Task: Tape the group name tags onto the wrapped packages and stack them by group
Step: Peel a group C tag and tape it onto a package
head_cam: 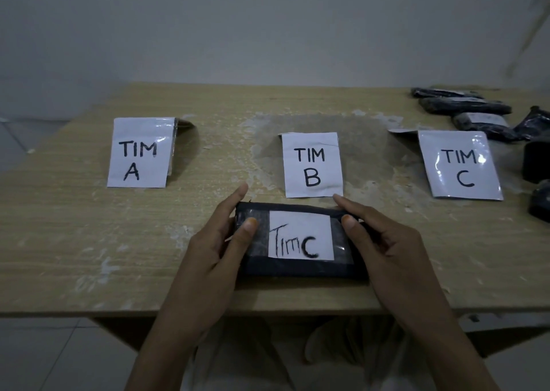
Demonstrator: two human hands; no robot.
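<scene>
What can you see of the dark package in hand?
The package is a flat, dark rectangle in what looks like plastic wrap. A white tag handwritten "Tim C" sits on top under clear tape. It rests on the wooden table near the front edge, just before the TIM B sign. The left hand pinches its left end, the right hand its right end, thumbs on top.

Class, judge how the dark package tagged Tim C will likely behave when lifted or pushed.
The package is flat and wide, so it probably won't roll or tip. Its wrapped edges look soft and slightly uneven, so it may flex a little when lifted. Glossy tape over the tag could make its top slippery to grip.
</scene>
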